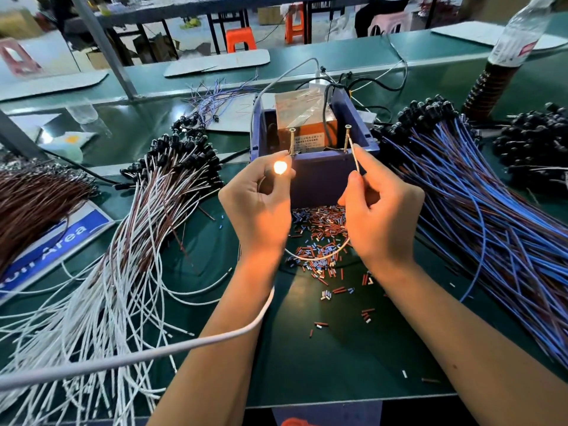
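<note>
My left hand (261, 204) pinches a small lamp (280, 167) that glows orange-white, close to the left brass screw (291, 141) standing on the blue box's (322, 176) front wall. My right hand (379, 210) pinches the lamp's white lead wire (355, 158) and holds its tip against the right brass screw (348, 138). The wire loops down between my hands (316, 256) over the table. Inside the box sits an orange-labelled unit (307, 127) with cables.
White and brown lamp leads (132, 241) fan out on the left; blue and brown ones (491, 204) on the right. Cut insulation bits (319, 238) litter the green table (338, 348). A white cable (184, 345) crosses my left forearm. A plastic bottle (519, 32) stands far right.
</note>
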Demonstrator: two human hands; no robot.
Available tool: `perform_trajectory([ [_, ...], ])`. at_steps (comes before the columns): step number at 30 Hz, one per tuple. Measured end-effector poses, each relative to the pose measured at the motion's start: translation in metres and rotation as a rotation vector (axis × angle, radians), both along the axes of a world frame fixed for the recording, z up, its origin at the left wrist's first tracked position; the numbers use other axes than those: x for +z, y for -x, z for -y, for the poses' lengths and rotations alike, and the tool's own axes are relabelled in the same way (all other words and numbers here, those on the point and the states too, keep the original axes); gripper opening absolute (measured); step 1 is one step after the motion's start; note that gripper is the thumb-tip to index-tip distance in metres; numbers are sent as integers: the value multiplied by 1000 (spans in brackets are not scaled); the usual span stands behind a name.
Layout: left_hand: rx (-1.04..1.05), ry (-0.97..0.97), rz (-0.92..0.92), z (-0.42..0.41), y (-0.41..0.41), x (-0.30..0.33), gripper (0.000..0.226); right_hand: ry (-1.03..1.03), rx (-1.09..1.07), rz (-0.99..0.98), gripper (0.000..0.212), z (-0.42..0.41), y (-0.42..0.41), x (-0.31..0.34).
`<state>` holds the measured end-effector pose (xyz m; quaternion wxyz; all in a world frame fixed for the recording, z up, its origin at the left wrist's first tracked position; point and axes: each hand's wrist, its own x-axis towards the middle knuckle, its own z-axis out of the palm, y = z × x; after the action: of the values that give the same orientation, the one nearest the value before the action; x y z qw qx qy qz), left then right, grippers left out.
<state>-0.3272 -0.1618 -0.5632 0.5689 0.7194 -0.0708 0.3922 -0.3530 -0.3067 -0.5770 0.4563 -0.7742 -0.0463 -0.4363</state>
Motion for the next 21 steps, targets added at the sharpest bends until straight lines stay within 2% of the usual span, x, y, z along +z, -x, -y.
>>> perform_trajectory([
  [7,84,65,103,0,5,4,10,-115,13,14,40,-1,6,2],
  [9,49,71,97,5,8,10,8,-154,48,18,42,-1,9,5],
  [14,-259,-24,25,48,8,51,10,-303,-4,-26,13,25,18,19],
  [18,-526,-280,-162,119,-8,93,12,-416,-97,-81,12,75,36,30],
  [21,-616,-304,-283,178,-9,113,6,-546,-222,-115,15,133,52,43],
])
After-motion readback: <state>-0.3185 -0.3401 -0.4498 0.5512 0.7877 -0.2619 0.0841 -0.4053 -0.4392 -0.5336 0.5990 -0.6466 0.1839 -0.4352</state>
